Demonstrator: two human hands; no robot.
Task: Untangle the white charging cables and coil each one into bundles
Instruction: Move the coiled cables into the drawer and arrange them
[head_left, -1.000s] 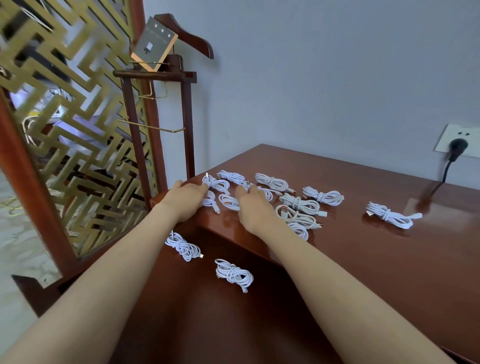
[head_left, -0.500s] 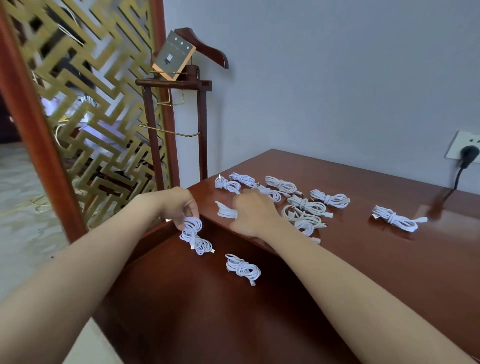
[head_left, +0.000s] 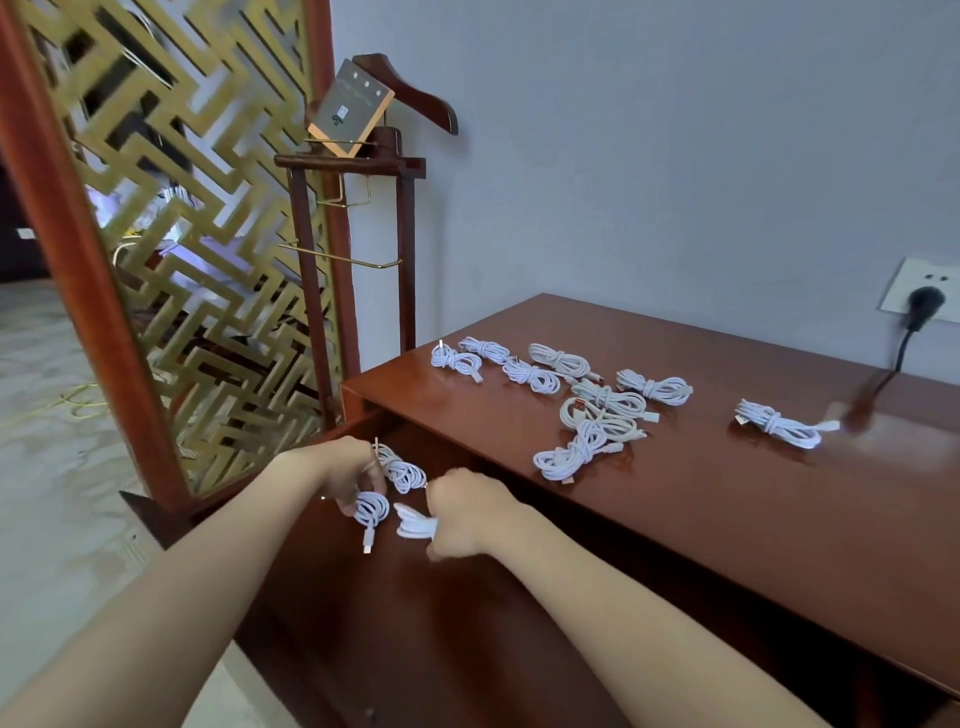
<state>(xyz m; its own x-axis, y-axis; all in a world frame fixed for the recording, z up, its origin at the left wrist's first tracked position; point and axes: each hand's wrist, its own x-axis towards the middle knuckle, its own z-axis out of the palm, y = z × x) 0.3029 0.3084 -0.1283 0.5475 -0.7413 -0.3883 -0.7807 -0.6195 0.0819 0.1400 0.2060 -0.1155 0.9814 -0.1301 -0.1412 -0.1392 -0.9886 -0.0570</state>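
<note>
Several coiled white cable bundles (head_left: 602, 400) lie on the upper wooden table top (head_left: 675, 493), and one more bundle (head_left: 777, 423) lies apart to the right. My left hand (head_left: 345, 470) holds a coiled bundle (head_left: 371, 509) over the lower wooden surface (head_left: 415, 623), its plug hanging down. My right hand (head_left: 465, 514) grips another white bundle (head_left: 415, 525) just beside it. A further bundle (head_left: 402, 470) lies on the lower surface between and behind my hands.
A gold lattice screen (head_left: 182, 234) in a red-brown frame stands at the left. A wooden valet stand (head_left: 358, 208) carries a small card. A black plug (head_left: 922, 304) sits in the wall socket at the right, its cord running onto the table.
Both hands came down from the upper table top to the lower surface, each carrying a cable bundle. The view has shifted to the left.
</note>
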